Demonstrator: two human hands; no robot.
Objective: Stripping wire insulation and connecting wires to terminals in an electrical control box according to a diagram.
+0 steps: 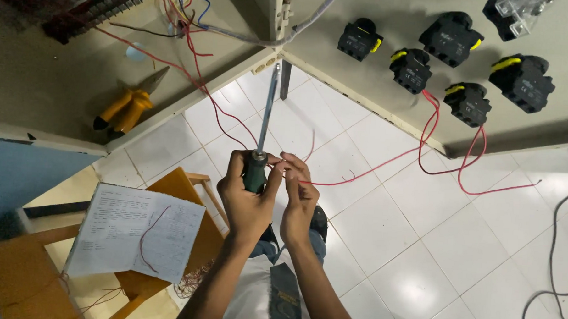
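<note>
While the left hand [248, 199] is gripping a screwdriver [261, 140] upright, the right hand [298, 201] is pinching a red wire [384, 164]. Yellow pliers [125, 107] are lying in the cabinet [41, 94]

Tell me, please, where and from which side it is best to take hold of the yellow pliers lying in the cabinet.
Probably by the two yellow handles of the pliers, coming from the lower left. The handles point that way, lie close together, and look thick enough to grip, while the bare metal jaws point up right toward the red wires.
</note>
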